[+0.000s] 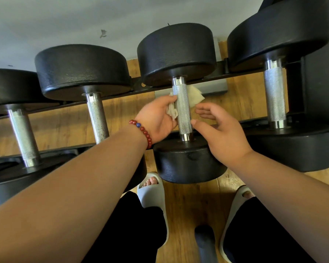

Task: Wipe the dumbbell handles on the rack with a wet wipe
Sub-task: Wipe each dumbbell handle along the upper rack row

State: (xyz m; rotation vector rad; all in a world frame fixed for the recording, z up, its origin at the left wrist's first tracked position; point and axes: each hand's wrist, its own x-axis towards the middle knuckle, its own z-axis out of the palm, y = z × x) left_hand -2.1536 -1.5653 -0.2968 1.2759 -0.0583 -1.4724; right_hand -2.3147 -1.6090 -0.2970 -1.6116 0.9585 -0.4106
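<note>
Several black dumbbells lie across the rack [201,77], each with a knurled silver handle. At the middle handle [181,109], my left hand [157,118] holds a white wet wipe [172,111] against its left side. The wipe passes behind the handle, and its free end [195,96] sticks out on the right. My right hand [219,130] hovers just right of the handle with fingers straight and the thumb near the handle's lower part, holding nothing.
Neighbouring handles stand at the left [97,118], far left [23,137] and right [274,97]. Large black weight heads flank each handle. Below are a wooden floor [190,202], my feet in grey slippers [152,188], and a dark object [205,242].
</note>
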